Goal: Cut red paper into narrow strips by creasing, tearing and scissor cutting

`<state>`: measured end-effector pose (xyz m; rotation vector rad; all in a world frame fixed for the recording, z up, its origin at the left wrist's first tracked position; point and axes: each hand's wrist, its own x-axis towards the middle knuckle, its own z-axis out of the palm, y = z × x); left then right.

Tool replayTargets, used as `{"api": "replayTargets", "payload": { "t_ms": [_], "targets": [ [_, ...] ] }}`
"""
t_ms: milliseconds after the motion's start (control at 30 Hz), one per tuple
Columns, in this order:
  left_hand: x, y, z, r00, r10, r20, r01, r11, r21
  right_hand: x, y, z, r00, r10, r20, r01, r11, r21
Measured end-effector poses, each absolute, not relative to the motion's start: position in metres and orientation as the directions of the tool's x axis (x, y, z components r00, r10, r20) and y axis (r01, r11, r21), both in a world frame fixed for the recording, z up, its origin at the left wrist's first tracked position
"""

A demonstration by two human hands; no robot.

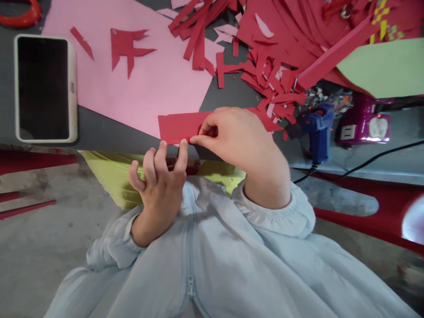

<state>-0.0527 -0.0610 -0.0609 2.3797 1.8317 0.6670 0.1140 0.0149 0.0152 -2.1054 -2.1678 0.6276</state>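
Observation:
A red paper strip [180, 125] lies along the table's near edge, its left end over pink paper. My right hand [236, 134] bends over the strip, thumb and forefinger pinched at its lower edge; the other fingers are curled. My left hand [161, 170] is open with fingers spread, some fingertips touching the strip's lower edge near its left end. The left thumb is hidden. Farther up, a red paper fish-like cutout [124, 46] with a small eye rests on the pink sheet [139, 88], beside a small red scrap [82, 43].
A phone [44, 88] lies at the left, below a red-orange handle [23, 15]. Red paper scraps [271, 84] are heaped right of centre. At the right are a blue glue gun [319, 134], a purple power box [362, 121], black cables [374, 157] and green paper [387, 68].

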Motion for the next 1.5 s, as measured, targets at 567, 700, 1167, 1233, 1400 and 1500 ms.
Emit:
{"api": "replayTargets", "payload": {
  "t_ms": [567, 700, 1167, 1233, 1400, 1500],
  "targets": [
    [-0.043, -0.063, -0.054, 0.268, 0.928, 0.26, 0.874, -0.348, 0.339, 0.155, -0.011, 0.013, 0.007, 0.99, -0.142, 0.9, -0.069, -0.431],
    [-0.044, -0.063, -0.055, 0.247, 0.931, 0.27, 0.879, -0.332, 0.343, 0.153, -0.009, 0.014, 0.058, 0.983, -0.175, 0.896, -0.128, -0.426],
    [-0.039, -0.061, -0.056, 0.335, 0.874, 0.35, 0.914, -0.392, 0.104, 0.154, -0.004, 0.012, 0.037, 0.983, -0.182, 0.916, -0.106, -0.386],
    [-0.036, -0.06, -0.056, 0.354, 0.853, 0.384, 0.915, -0.4, 0.044, 0.153, -0.003, 0.012, 0.035, 0.982, -0.187, 0.922, -0.104, -0.373],
    [-0.027, -0.058, -0.055, 0.327, 0.854, 0.406, 0.923, -0.38, 0.056, 0.153, -0.003, 0.01, 0.026, 0.987, -0.16, 0.929, -0.083, -0.361],
    [-0.025, -0.058, -0.057, 0.311, 0.878, 0.363, 0.919, -0.375, 0.122, 0.152, -0.005, 0.011, 0.025, 0.989, -0.149, 0.933, -0.077, -0.351]
  ]
}}
